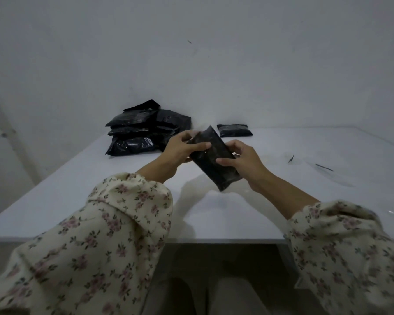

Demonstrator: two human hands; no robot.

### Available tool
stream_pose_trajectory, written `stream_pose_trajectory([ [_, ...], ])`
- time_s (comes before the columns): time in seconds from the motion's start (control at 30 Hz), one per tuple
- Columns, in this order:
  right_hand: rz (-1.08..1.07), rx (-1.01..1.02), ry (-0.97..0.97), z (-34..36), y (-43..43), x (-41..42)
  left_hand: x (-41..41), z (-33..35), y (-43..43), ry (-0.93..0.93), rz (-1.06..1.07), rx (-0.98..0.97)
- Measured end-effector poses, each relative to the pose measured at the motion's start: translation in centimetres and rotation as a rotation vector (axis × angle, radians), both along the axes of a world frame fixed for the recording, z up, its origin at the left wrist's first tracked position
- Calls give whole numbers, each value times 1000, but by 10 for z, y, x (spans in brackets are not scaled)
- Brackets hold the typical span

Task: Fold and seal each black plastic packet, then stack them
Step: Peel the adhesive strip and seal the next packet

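Note:
A black plastic packet (pixel 214 160) hangs tilted above the white table (pixel 77 189), held between both hands. My left hand (pixel 182 148) grips its upper end, thumb laid across the front. My right hand (pixel 241 161) grips its right edge near the middle, thumb on the front. A pile of several black packets (pixel 143 130) lies at the back of the table, left of centre. One folded black packet (pixel 234 130) lies alone at the back, right of the pile.
Thin dark strips (pixel 324 167) and a small dark scrap (pixel 291 158) lie on the table's right side. A grey wall stands right behind the table. The table's front edge runs just below my floral sleeves.

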State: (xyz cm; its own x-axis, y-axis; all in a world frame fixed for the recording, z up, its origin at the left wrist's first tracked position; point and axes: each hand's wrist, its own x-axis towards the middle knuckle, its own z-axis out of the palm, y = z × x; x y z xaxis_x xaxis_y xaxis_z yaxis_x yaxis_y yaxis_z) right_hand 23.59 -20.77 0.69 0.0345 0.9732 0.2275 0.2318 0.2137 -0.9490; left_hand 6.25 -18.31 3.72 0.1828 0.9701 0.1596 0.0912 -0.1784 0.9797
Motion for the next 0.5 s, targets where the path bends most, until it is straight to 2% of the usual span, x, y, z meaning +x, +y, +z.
stream_pose_trajectory([
  [0.07,-9,16,64,-4,2,-2,5,0,-1,-47,32,45],
  [0.13,-14,9,46,-7,3,-3,9,-2,-1,-73,24,94],
  [0.23,21,78,125,-5,0,-4,10,-3,0,-21,-20,144],
  [0.37,65,162,250,7,-6,-7,16,-5,-5,-15,-116,111],
  [0.5,11,92,398,9,-4,-12,23,-8,-9,-61,-133,36],
])
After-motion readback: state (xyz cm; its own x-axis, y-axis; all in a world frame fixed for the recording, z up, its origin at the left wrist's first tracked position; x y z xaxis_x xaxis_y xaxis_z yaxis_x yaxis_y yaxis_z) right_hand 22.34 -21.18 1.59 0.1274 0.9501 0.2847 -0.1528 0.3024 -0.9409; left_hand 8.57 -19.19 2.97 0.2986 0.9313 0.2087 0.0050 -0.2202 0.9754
